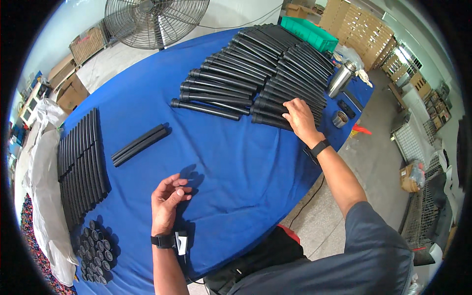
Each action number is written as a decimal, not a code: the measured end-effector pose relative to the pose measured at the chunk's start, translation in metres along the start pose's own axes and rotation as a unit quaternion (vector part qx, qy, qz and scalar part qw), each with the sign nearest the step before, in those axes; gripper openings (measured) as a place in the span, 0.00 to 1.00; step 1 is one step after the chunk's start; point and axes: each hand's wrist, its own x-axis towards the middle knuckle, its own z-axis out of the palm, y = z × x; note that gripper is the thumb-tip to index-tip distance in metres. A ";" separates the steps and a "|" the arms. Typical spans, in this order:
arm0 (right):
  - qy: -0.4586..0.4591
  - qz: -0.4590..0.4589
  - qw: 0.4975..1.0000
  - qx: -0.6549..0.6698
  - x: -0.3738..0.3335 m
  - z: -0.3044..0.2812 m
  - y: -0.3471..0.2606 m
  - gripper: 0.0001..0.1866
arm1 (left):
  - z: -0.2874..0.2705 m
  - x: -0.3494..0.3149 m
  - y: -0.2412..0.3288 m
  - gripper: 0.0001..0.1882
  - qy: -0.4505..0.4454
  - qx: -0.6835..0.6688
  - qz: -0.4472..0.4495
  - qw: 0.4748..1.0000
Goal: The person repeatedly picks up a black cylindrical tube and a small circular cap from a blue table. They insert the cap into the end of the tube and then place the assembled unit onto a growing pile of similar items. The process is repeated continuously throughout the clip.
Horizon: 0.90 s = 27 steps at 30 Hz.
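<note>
My left hand hovers over the blue tablecloth, its fingers loosely bent and apart with nothing between them. My right hand is at the near end of the right-hand row of black tubes, thumb and fingers apart over the closest ones. Whether its fingertips touch a tube I cannot tell. Another row of black tubes with wider collared ends lies left of that one. Between my hands and the left stack, two plain black tubes rest side by side.
Plain black tubes lie stacked at the left edge, with round black caps clustered nearer. At the right stand a steel thermos and a small tin. A green crate and a large fan are at the back.
</note>
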 end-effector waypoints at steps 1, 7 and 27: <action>-0.002 0.007 1.000 -0.005 -0.001 -0.001 0.002 0.18 | 0.001 0.001 -0.001 0.24 -0.002 -0.001 0.002 1.000; 0.041 0.015 0.998 0.038 0.009 -0.018 -0.027 0.16 | 0.000 -0.006 0.007 0.23 0.021 0.006 -0.008 1.000; -0.229 0.281 0.270 0.892 0.026 0.079 -0.214 0.11 | -0.042 0.032 0.060 0.22 0.042 0.365 0.035 0.930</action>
